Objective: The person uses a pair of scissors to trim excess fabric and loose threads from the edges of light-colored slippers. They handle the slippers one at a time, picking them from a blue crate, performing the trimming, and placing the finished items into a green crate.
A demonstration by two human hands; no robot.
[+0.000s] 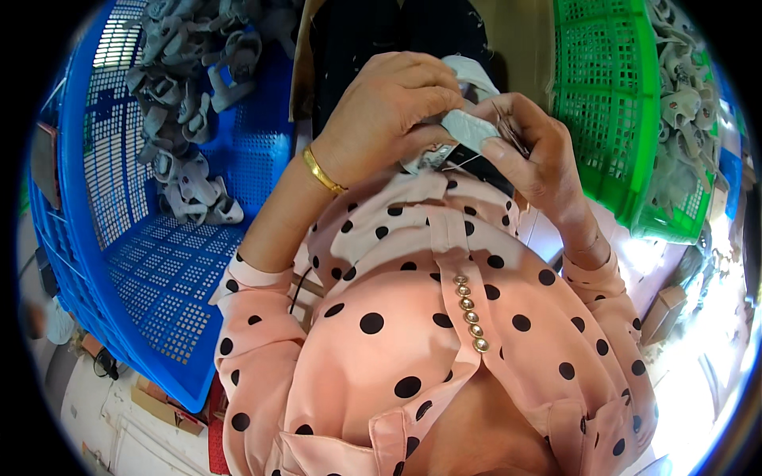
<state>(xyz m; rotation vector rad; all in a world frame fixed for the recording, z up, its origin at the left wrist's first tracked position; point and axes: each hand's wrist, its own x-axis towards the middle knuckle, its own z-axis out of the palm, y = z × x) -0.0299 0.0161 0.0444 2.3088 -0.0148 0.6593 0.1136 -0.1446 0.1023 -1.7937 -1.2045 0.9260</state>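
Observation:
In front of my lap, both hands grip a small pale sandal-like piece (470, 129) with a flat whitish part and a looped strap (470, 73). My left hand (394, 107), with a gold bracelet at the wrist, is closed on its left side. The thumb and fingers of my right hand (533, 151) pinch its right end. Several thin dark strips or wires (511, 131) fan out within the right fingers; their kind is unclear. Below the piece, a thin light strand (463, 163) shows. My hands hide part of the piece.
To the left stands a large blue plastic basket (171, 285) with many small grey strapped pieces (190, 87) heaped at its far end. At the right is a green basket (603, 103), with pale similar pieces (681, 111) beside it. Brown cardboard (520, 47) lies beyond my hands.

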